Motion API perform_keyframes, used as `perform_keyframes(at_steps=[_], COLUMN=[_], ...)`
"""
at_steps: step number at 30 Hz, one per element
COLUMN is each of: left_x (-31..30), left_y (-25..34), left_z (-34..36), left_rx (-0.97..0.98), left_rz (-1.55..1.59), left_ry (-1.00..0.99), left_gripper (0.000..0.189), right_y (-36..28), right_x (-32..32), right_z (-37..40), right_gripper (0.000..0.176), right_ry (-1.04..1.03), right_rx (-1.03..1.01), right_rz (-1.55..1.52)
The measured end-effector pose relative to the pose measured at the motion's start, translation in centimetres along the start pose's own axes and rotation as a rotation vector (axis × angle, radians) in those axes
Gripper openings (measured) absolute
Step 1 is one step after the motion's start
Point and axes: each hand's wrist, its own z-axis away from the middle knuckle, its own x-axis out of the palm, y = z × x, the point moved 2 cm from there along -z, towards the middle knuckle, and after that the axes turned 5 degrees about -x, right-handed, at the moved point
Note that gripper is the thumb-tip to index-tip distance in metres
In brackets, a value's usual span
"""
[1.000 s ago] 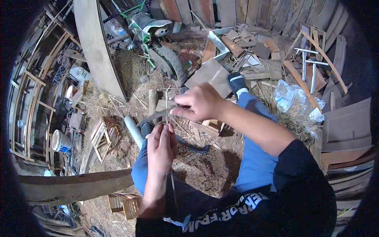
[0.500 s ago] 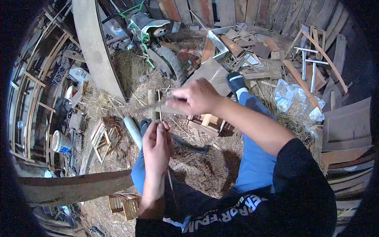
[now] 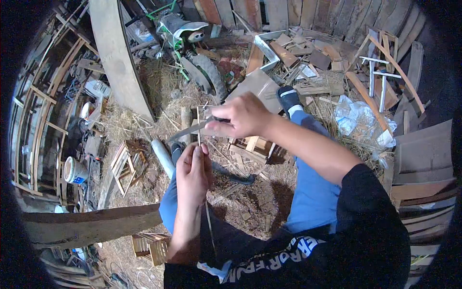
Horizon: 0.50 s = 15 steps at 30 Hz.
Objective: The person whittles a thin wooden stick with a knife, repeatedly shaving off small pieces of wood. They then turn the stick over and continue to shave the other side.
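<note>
My left hand (image 3: 194, 171) is closed around a thin wooden strip (image 3: 209, 224). The strip's upper end rises past my thumb, and its lower end hangs down along my wrist toward my lap. My right hand (image 3: 244, 115) grips a knife (image 3: 185, 131), its handle mostly covered by my fingers. The long grey blade points to the lower left and crosses the strip just above my left hand. At the strip's tip a fine sliver seems to bend off to the right, close to my right fingers.
Between my legs stands a small slatted wooden crate (image 3: 249, 151), with another slatted piece (image 3: 127, 166) to the left. A beam (image 3: 91, 226) runs by my left knee. A white bucket (image 3: 74, 170), a motorbike (image 3: 192, 58), scrap wood (image 3: 288, 55) and a plastic bag (image 3: 353, 115) lie around.
The knife, blurred before, now shows clearly as it lies across the strip. My right hand has shifted only slightly, and the strip's tip now shows a bent sliver. My left hand keeps its hold.
</note>
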Motion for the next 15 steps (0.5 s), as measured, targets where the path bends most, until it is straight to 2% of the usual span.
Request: perform_keyframes(at_steps=[1,2,3,6,7,10,14,15], left_x=[-0.2,-0.3,-0.2,-0.1,-0.2,0.0,-0.2,-0.1], left_y=[-0.4,-0.5,-0.5,-0.3,-0.7,-0.2,-0.4,-0.5], left_z=[-0.2,-0.3,-0.1,-0.7,-1.1,-0.6,-0.7,-0.6], left_rx=[-0.006,-0.012,0.061,0.000,-0.025,-0.005,-0.068,-0.072], left_rz=[0.032,0.059,-0.015,0.021,0.082,0.038,0.079,0.092], left_ry=[-0.007,-0.019,-0.040,-0.051,-0.033,-0.063,-0.042,-0.048], left_gripper=[0.022,0.022,0.022,0.022,0.022,0.022,0.022,0.022], right_y=[-0.6,-1.1,-0.9,0.6,0.4,-0.8,2.7,2.1], right_x=[0.4,0.4,0.1,-0.1,0.3,1.0,0.4,0.1], right_z=[-0.2,0.1,0.2,0.0,0.0,-0.1,-0.8,-0.8], right_gripper=[0.041,0.042,0.043,0.045,0.046,0.048,0.049,0.047], right_ry=[0.105,0.071,0.070,0.057,0.023,0.079,0.121,0.098], right_rx=[-0.040,-0.072,-0.070,-0.058,0.010,-0.113,0.108,0.061], right_rz=[-0.218,-0.127,-0.072,0.029,0.008,0.014,0.038,0.069])
